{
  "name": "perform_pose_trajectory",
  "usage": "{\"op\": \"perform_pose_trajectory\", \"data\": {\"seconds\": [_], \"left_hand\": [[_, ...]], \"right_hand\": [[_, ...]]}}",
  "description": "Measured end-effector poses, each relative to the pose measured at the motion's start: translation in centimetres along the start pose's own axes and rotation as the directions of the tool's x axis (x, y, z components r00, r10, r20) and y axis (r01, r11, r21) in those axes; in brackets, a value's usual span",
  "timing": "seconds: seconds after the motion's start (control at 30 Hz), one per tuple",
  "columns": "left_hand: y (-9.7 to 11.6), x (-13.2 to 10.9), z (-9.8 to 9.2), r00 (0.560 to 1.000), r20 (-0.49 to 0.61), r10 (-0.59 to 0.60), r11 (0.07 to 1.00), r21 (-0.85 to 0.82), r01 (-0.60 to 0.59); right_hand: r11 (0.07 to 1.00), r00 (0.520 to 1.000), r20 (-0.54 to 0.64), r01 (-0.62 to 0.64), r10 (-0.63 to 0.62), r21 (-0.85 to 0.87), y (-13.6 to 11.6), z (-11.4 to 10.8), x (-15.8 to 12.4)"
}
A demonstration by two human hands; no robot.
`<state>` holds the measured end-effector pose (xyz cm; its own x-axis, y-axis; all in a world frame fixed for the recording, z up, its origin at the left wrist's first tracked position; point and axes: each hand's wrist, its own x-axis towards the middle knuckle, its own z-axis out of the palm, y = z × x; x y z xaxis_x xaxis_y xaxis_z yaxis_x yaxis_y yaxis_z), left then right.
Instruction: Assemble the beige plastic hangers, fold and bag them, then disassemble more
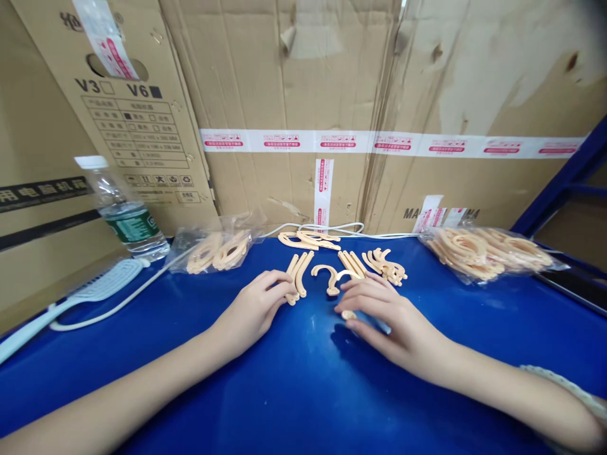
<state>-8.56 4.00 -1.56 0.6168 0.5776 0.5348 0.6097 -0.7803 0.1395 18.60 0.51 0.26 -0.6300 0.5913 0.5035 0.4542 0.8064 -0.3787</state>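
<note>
My left hand is closed, its bent fingertips at the lower end of a small row of peach plastic hanger arms. My right hand pinches a peach hanger hook between thumb and fingers, the round base showing at the fingertips. Between my hands, another hanger hook lies on the blue table. A second row of hanger arms lies just beyond my right fingers, which partly cover it. To its right is a small pile of hanger hooks.
Assembled-looking peach hangers lie at the back by a white cable. Clear bags of peach parts sit at left and right. A water bottle and pale hairbrush are at left. Cardboard walls the back.
</note>
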Motion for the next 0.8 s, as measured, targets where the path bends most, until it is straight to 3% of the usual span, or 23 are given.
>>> {"op": "perform_pose_trajectory", "data": {"seconds": [0.23,0.4,0.53,0.67,0.73,0.8], "left_hand": [[0.6,-0.5,-0.1,1.0,0.02,-0.003,0.998,-0.058,0.005],[1.0,-0.7,-0.4,0.991,0.133,0.03,0.997,-0.075,-0.02],[1.1,-0.8,-0.5,0.97,0.245,0.005,0.997,-0.074,0.013],[0.8,-1.0,-0.4,0.958,0.285,-0.033,0.994,-0.094,0.062],[0.8,-1.1,-0.4,0.963,0.267,-0.038,0.992,-0.108,0.069],[0.8,-1.2,-0.3,0.968,0.247,-0.039,0.989,-0.126,0.072]], "right_hand": [[0.987,0.998,0.015,0.063,-0.062,-0.148,3.1,-0.1,2.4],[0.974,0.997,0.052,0.069,-0.059,-0.216,4.2,1.0,4.1],[0.982,0.993,0.11,0.066,-0.046,-0.178,4.5,1.4,4.8],[0.98,0.993,-0.028,0.11,-0.116,-0.164,1.4,-0.9,4.6],[0.95,0.961,-0.084,0.241,-0.262,-0.2,-1.4,-2.4,3.5],[0.903,0.925,-0.061,0.351,-0.376,-0.249,-4.0,-3.3,1.5]]}}
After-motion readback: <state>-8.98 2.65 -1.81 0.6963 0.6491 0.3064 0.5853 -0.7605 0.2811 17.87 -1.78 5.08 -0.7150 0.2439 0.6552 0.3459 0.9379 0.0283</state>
